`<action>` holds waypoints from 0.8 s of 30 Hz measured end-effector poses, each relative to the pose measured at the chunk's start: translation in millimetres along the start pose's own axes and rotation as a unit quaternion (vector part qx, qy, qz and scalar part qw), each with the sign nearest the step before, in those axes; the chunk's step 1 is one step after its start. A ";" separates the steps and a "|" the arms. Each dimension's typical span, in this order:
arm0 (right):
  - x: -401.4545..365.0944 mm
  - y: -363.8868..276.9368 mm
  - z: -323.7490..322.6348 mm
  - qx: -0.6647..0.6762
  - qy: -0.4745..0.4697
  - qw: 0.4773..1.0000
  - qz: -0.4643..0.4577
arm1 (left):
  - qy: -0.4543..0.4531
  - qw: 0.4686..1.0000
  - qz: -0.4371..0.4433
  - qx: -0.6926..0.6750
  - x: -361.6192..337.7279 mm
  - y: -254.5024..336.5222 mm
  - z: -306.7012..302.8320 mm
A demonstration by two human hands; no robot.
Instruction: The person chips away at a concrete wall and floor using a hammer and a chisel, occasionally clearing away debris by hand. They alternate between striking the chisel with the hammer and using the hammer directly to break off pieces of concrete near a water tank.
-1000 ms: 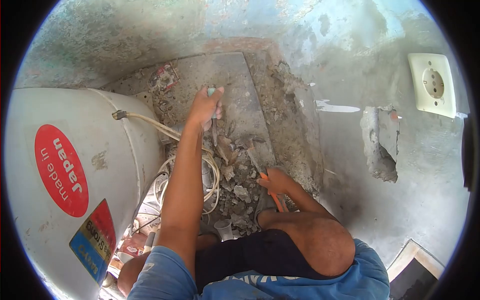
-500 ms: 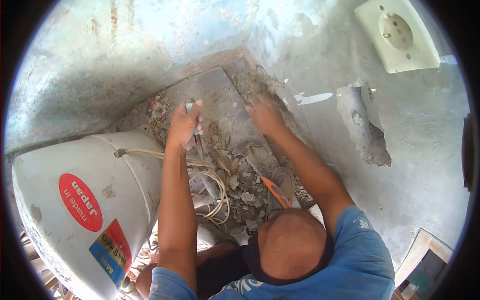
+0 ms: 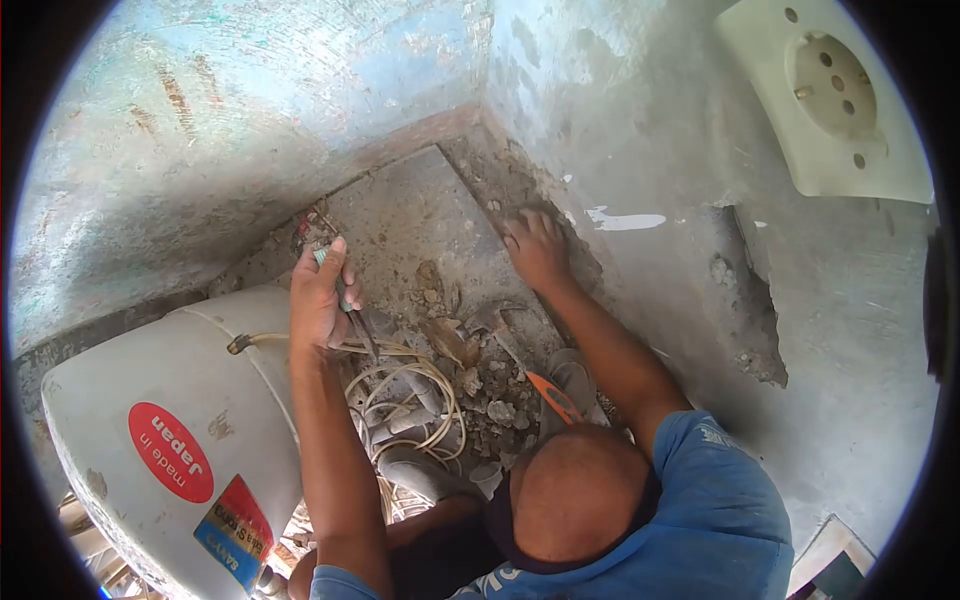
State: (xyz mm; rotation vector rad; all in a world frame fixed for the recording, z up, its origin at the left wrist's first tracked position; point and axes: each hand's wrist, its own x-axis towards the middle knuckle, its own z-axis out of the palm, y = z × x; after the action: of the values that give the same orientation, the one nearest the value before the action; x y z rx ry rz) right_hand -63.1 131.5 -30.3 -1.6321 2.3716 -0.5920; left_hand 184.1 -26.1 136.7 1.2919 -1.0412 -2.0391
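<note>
My left hand (image 3: 316, 298) is closed around the green ridged handle of a screwdriver (image 3: 362, 332). The metal shaft points down and right, above a loose coil of pale cable (image 3: 440, 385). My right hand (image 3: 541, 250) lies with fingers spread over the right edge of a dusty grey slab (image 3: 400, 205), by the chipped foot of the wall. Between my arms are broken bits of rubble (image 3: 500, 410) and a tool with an orange handle (image 3: 553, 397), its dusty end lying on the debris.
A white tank (image 3: 110, 420) with red and blue stickers stands at the left. On the right wall are a power socket (image 3: 835, 95) and a broken-out hole (image 3: 745, 300). A person's head (image 3: 580, 490) and blue shirt (image 3: 690, 520) fill the lower middle.
My left hand has moved left, toward the corner by the tank, with the screwdriver still in it. My right hand stays by the slab's edge, and the view has shifted a little.
</note>
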 end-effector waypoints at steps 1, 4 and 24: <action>-12.2 -8.4 -11.1 -0.028 -0.006 0.999 0.038 | 0.008 1.000 -0.007 -0.016 2.5 -2.8 0.6; -7.8 -14.7 -13.4 -0.027 0.036 0.999 0.031 | 0.014 0.999 -0.019 -0.031 6.5 -9.1 5.4; -82.8 -25.2 -60.6 -0.142 -0.270 0.925 0.227 | -0.030 0.997 0.014 -0.076 10.0 -14.0 6.3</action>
State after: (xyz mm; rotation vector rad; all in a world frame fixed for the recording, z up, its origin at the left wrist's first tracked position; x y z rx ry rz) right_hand -34.5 213.2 30.3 -1.0677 2.3334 0.2688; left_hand 173.9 -23.4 121.7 1.1397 -0.9053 -2.1038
